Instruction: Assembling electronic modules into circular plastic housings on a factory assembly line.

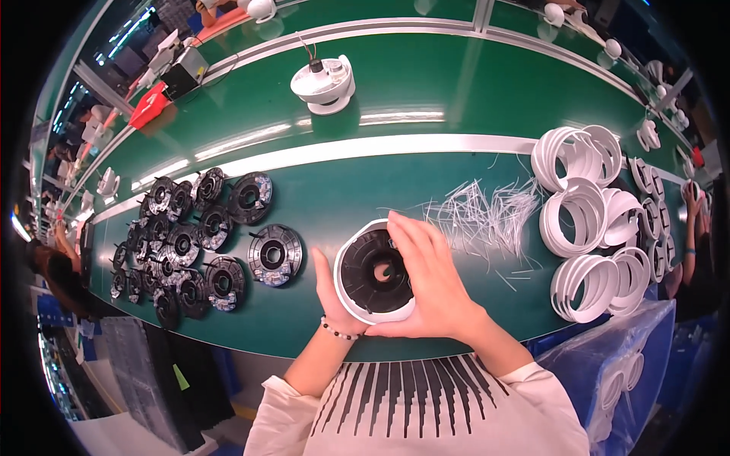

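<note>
Both hands hold a white plastic ring housing (349,305) above the near edge of the green table. A black round disc part (360,275) with a central hole sits inside it, facing up. My left hand (333,298) presses its palm against the housing's left side, with the thumb raised along it. On the other side, my right hand (432,275) wraps round the housing, fingers over the far rim and thumb at the near edge. Just left of my left hand lies a single black disc with a circuit board (275,256), apart from the others.
Several similar black discs (182,243) are heaped at the left. Thin white strips (487,216) lie scattered right of centre, beside stacked white rings (566,220). Beyond a pale rail, a white rounded unit with wires (323,85) stands on a green surface. Other people work at both sides.
</note>
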A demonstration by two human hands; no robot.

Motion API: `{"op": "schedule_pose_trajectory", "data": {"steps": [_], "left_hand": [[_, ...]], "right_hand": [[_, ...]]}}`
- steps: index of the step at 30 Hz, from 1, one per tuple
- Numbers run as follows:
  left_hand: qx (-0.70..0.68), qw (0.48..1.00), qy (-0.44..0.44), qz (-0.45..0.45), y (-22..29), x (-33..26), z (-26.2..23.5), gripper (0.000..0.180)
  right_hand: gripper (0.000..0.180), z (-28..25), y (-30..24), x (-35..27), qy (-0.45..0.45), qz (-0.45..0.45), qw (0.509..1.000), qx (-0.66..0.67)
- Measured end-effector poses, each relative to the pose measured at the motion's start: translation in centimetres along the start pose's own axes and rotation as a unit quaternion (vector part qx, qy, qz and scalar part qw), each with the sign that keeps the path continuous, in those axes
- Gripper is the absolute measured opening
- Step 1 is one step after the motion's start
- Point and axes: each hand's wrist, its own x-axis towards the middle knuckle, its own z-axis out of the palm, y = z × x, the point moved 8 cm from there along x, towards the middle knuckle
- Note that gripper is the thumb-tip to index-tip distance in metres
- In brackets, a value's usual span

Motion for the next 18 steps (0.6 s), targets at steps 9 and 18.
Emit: {"op": "schedule_pose_trajectory", "data": {"steps": [9, 18], "left_hand": [[0.172, 0.980, -0.042, 0.092, 0.9, -0.8, 0.0, 0.087], [0.055, 0.989, 0.057, 0.128, 3.2, -0.6, 0.3, 0.062]], "right_hand": [[0.113, 2.6, 0.6, -1.4, 0.081, 0.102, 0.991, -0.020], [0.119, 2.2, -0.7, -2.6, 0.144, 0.034, 0.989, -0.008]]}}
